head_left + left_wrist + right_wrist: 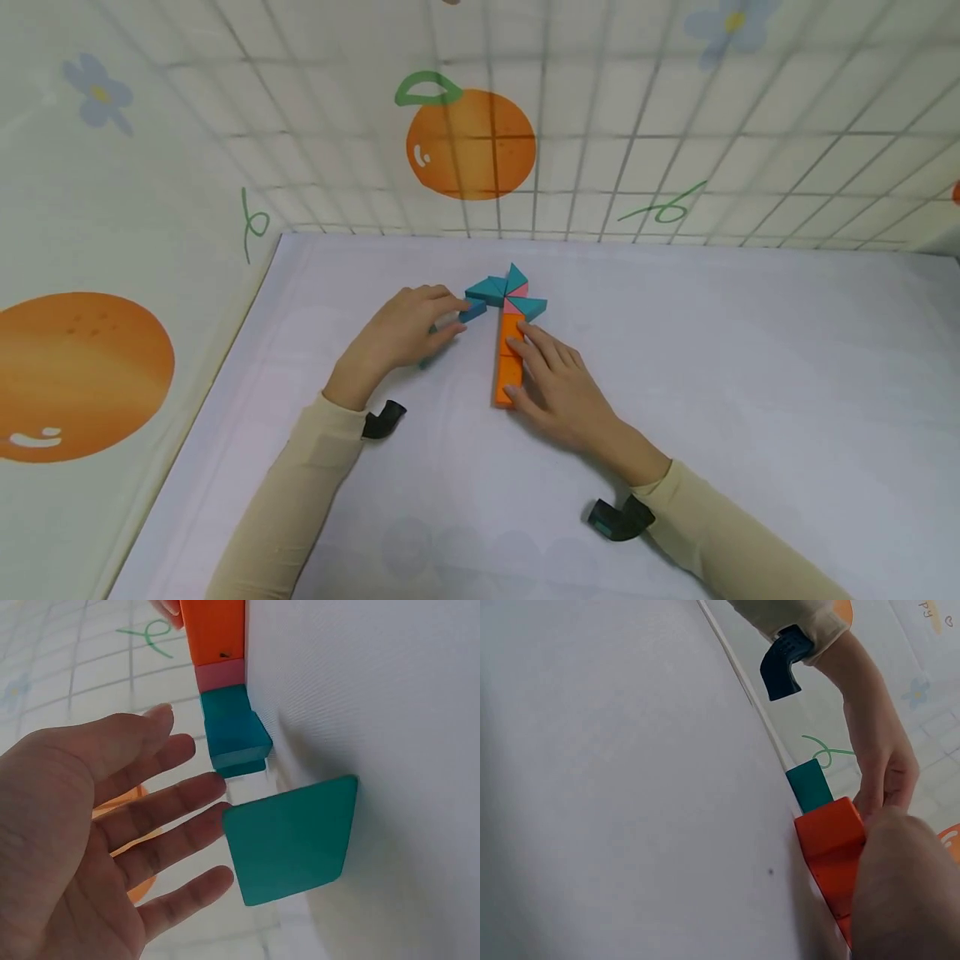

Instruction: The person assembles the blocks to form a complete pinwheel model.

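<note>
On the white tabletop a column of orange blocks (508, 371) runs away from the person. At its far end, teal triangular blocks (529, 308) and pink blocks (518, 290) fan out. My left hand (405, 325), palm down with fingers extended, has its fingertips at a blue block (473, 312) left of the fan. Partly hidden under that hand is a teal block (426, 363); the left wrist view shows a teal block (292, 840) close to the fingertips, with the thumb apart. My right hand (566, 387) rests its fingertips and thumb on the orange column.
A wrist camera mount (384, 420) sits on the left cuff, another mount (621, 518) on the right. Behind the table hangs a pale grid-patterned cloth (585, 150) with printed oranges. The table's left edge (202, 400) runs beside the left arm.
</note>
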Demonstrator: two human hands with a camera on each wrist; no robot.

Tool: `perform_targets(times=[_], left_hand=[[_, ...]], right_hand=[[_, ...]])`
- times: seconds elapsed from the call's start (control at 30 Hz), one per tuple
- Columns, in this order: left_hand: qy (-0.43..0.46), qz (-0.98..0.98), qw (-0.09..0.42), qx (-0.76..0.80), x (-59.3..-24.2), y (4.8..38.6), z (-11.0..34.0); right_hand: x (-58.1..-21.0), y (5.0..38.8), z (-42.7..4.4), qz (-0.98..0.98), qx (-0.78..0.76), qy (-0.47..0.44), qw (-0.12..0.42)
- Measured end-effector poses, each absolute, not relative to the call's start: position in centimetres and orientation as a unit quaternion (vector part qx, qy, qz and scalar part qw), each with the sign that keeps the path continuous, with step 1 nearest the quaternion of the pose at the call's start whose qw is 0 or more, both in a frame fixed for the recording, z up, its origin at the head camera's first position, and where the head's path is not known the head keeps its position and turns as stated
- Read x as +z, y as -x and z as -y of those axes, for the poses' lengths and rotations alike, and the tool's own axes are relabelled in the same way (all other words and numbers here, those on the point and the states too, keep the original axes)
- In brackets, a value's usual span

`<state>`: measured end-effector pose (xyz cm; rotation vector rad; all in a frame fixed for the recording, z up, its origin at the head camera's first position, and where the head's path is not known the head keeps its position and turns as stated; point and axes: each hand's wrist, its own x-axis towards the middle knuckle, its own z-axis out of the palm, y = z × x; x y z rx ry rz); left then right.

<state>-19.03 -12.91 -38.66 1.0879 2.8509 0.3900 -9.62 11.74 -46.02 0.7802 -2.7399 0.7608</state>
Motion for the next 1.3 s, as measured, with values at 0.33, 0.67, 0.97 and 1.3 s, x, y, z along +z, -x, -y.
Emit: perform_targets(times=[0.33, 0.67, 0.97, 1.3], left_hand=[[-0.36, -0.92, 0.059, 0.14, -38.9, 18.8, 12.3], [-0.361, -0.922, 0.053, 0.127, -39.2, 18.7, 12.1], [-0.366, -0.922, 0.048, 0.121, -39.4, 18.6, 11.9], [-0.373, -0.918, 0.04, 0.129, -39.6, 18.5, 11.6]], right_hand=[[-46.1, 9.7, -11.7, 0.921, 0.259, -0.268, 0.111], [-46.2, 9.7, -11.7, 0.922, 0.262, -0.264, 0.105], [-46.2, 9.7, -11.7, 0.922, 0.263, -0.265, 0.105], [-46.2, 9.7, -11.7, 0.92, 0.261, -0.268, 0.115]])
